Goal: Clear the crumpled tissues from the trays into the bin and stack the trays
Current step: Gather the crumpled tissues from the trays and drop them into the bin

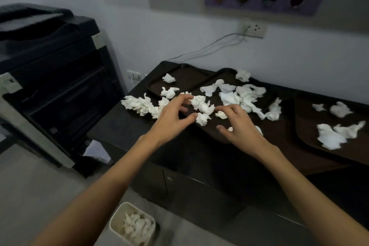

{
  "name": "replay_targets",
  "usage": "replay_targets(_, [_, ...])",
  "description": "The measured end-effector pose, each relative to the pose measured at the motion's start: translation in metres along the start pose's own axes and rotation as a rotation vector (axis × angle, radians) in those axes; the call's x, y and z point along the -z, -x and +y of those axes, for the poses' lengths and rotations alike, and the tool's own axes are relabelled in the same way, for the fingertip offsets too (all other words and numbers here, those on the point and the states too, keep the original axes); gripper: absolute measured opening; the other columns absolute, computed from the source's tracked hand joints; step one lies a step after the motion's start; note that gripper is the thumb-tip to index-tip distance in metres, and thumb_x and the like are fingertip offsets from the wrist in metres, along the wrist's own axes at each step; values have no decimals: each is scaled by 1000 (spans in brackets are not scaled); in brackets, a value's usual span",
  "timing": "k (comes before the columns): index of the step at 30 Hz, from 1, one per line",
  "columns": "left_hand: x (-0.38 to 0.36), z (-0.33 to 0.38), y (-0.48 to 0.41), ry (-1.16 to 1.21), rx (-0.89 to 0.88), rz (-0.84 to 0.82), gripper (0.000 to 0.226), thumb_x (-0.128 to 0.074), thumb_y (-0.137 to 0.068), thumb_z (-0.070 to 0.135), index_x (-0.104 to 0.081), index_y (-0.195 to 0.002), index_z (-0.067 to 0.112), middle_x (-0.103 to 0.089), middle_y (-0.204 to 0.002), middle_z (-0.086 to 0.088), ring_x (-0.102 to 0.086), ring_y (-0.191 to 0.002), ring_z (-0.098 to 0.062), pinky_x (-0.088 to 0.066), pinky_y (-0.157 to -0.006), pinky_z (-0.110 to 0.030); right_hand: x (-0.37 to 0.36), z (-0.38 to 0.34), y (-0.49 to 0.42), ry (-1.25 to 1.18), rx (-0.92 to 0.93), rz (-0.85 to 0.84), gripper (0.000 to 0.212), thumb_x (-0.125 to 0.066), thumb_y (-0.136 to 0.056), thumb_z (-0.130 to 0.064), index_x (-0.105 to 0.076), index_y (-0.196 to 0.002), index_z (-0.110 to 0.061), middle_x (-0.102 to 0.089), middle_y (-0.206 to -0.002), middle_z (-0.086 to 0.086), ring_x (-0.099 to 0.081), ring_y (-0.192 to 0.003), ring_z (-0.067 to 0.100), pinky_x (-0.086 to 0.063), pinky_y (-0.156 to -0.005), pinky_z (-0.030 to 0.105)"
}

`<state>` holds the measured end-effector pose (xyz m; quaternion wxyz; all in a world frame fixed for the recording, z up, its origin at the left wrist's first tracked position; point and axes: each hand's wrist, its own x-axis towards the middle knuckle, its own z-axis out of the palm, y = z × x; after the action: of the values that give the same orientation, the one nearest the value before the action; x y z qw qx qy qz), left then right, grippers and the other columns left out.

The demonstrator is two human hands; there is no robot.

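Observation:
Several crumpled white tissues (pixel 202 106) lie scattered over dark brown trays on a black cabinet top. One tray (pixel 187 80) sits at the back left, a second (pixel 211 134) overlaps it in the middle, and a third (pixel 311 124) lies at the right with more tissues (pixel 331 136). My left hand (pixel 173 115) hovers with spread, curved fingers around the central clump, thumb beside a tissue (pixel 202 119). My right hand (pixel 238 124) reaches in from the right, fingertips at a small tissue (pixel 221 115). Neither hand plainly grips anything. A cream bin (pixel 117 223) holding tissues stands on the floor below.
A large dark copier (pixel 52 70) stands left of the cabinet (pixel 129 126). More tissues (pixel 137 105) lie on the cabinet top off the left tray's edge. A wall socket (pixel 253 29) with cables is behind the trays.

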<state>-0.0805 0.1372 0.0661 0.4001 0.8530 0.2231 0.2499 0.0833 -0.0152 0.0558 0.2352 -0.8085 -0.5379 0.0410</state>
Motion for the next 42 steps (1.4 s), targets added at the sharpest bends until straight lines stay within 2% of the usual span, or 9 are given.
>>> replay_targets(8, [-102,8,-51,-111,-15,-191,45,-62,-87,24,-46,-130,26,-52,-121,2,-56,-98,-11,-46,-84,-22,26,98,9,49,-220,-56,49,-53,-88,-8,-45,-135,-21,-42,-128,9,-44,-120,27,-41,-102,39])
replay_targets(13, [-151,-1,-74,-302,72,-364,50,-60,-88,22,-42,-134,21,-45,-126,-4,-52,-112,-21,-46,-97,-37,21,133,9,35,-287,-74,50,-49,-84,-4,-48,-132,-18,-44,-121,10,-47,-115,30,-44,-98,45])
replay_targets(20, [-177,-15,-78,-503,70,-472,40,-60,-88,20,-52,-127,20,-44,-123,-8,-45,-117,-26,-41,-101,-36,12,144,12,-4,-313,-84,46,-51,-87,-8,-47,-131,-20,-43,-121,9,-47,-115,29,-44,-98,42])
replay_targets(28, [-161,-11,-78,-346,78,-311,11,-53,-88,7,-61,-94,11,-58,-101,-9,-58,-89,-22,-47,-76,-29,9,127,-10,-33,-246,-94,47,-52,-85,-6,-48,-130,-19,-43,-122,9,-48,-115,28,-43,-100,40])
replay_targets(31, [-133,-5,-80,-273,86,-188,14,-50,-86,2,-60,-91,9,-53,-79,-4,-47,-61,-13,-38,-57,-23,4,109,-26,-31,-205,-113,47,-51,-86,-7,-47,-131,-18,-43,-122,10,-47,-115,28,-42,-100,40])
replay_targets(34, [-103,-11,-85,-229,110,-62,23,-46,-84,-5,-64,-88,9,-55,-77,0,-45,-54,-9,-37,-48,-11,-6,87,-45,-29,-159,-150,48,-50,-86,-7,-47,-132,-18,-44,-124,12,-47,-116,30,-42,-101,43])
replay_targets(37, [-81,-24,-85,-231,189,29,29,-45,-84,-6,-68,-80,12,-57,-70,-3,-40,-45,-10,-33,-40,-11,-19,67,-62,-19,-113,-194,48,-49,-86,-6,-46,-132,-19,-42,-125,11,-47,-117,31,-44,-98,43])
replay_targets(39, [-70,-32,-82,-220,233,74,24,-49,-85,-3,-69,-85,10,-61,-76,-3,-45,-51,-11,-35,-43,-9,-26,56,-71,-7,-82,-219,48,-48,-87,-5,-45,-133,-18,-41,-126,11,-48,-114,30,-46,-93,42])
replay_targets(42, [-61,-43,-78,-234,252,97,16,-59,-85,4,-68,-97,8,-64,-99,0,-54,-85,-10,-38,-69,-13,-40,45,-84,15,-34,-256,49,-46,-87,0,-46,-133,-18,-43,-125,12,-50,-112,32,-47,-92,44])
